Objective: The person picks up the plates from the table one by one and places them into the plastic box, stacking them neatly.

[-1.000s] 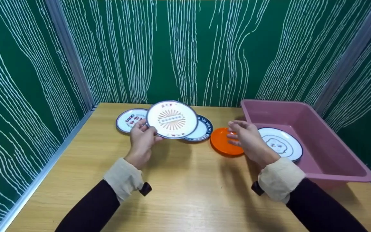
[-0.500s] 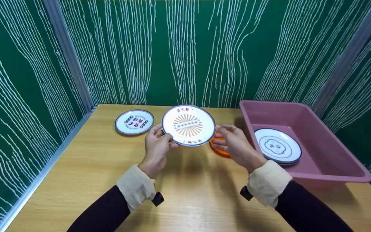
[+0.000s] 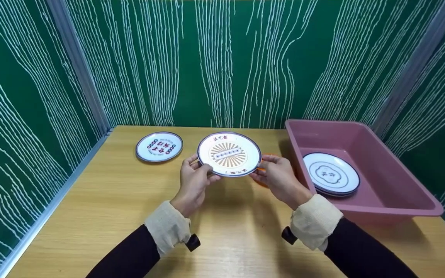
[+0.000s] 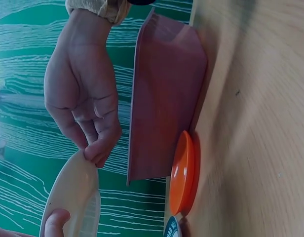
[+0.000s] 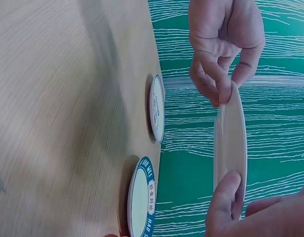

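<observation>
A white plate (image 3: 229, 154) with a blue rim, a tan sunburst and red characters is held up over the table, tipped toward the head camera. My left hand (image 3: 193, 183) pinches its left edge, thumb on top. On the opposite edge, my right hand (image 3: 280, 179) pinches the rim between thumb and fingers. An orange plate (image 4: 181, 173) lies on the table behind the right hand, mostly hidden in the head view. The right wrist view shows a plate with a dark lettered rim (image 5: 142, 202), which the held plate covers in the head view.
Another white plate (image 3: 159, 146) with red characters lies at the back left of the wooden table (image 3: 106, 216). A pink tub (image 3: 400, 185) stands at the right, with stacked white plates (image 3: 330, 173) inside. Green, white-streaked walls (image 3: 214, 61) enclose the table.
My left hand has carried the sunburst plate rightward, away from the plate at the back left. My right hand has moved left and now pinches the plate's right edge.
</observation>
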Available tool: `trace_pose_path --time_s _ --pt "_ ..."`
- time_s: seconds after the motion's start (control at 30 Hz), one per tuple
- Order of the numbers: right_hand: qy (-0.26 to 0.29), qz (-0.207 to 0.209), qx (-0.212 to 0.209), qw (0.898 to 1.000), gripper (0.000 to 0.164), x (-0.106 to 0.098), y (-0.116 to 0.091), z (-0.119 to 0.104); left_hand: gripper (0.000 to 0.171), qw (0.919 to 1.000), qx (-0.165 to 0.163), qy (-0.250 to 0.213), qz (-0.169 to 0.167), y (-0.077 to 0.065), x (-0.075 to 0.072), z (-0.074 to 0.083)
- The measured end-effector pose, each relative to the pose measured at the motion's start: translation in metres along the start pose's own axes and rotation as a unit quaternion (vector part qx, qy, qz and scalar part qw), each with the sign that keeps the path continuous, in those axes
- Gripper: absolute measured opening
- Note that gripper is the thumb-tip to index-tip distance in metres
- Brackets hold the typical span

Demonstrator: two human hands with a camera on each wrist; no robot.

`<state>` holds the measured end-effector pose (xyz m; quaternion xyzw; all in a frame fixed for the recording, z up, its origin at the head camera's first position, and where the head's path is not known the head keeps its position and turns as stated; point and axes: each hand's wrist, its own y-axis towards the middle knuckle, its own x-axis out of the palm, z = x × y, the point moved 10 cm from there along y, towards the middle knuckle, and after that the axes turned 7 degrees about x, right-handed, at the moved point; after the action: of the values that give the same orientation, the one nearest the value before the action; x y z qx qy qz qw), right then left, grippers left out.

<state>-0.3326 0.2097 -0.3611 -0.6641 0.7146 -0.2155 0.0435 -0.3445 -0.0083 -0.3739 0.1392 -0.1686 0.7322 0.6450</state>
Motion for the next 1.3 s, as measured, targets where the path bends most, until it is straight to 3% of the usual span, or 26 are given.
trace_pose_path --time_s 0.2,0.5,0.73,0.9,1.03,1.3 --pt "-0.026 0.022 0.012 0.999 0.045 -0.004 0.002 0.003 0.062 0.9999 -0.009 -0.009 0.002 -0.002 0.002 -0.007" --pt "-0.058 0.046 0.02 0.997 0.049 -0.01 0.0 0.005 0.06 0.9997 -0.003 0.005 -0.024 -0.006 0.007 -0.015" --pt "-0.06 0.054 -0.012 0.997 0.052 -0.015 -0.006 -0.01 0.038 0.9989 0.016 0.015 -0.042 0.006 0.001 -0.01" --pt "-0.074 0.06 -0.032 0.995 0.05 -0.021 -0.01 -0.021 0.034 0.9994 0.023 0.026 -0.008 0.028 -0.022 -0.004" --pt "-0.084 0.069 -0.024 0.994 0.05 -0.029 -0.012 -0.027 0.035 0.9988 0.012 0.038 0.027 0.047 -0.048 0.0" --pt "-0.081 0.086 -0.01 0.993 0.055 -0.051 -0.02 -0.041 0.049 0.9911 -0.011 0.112 0.071 0.08 -0.1 0.008"
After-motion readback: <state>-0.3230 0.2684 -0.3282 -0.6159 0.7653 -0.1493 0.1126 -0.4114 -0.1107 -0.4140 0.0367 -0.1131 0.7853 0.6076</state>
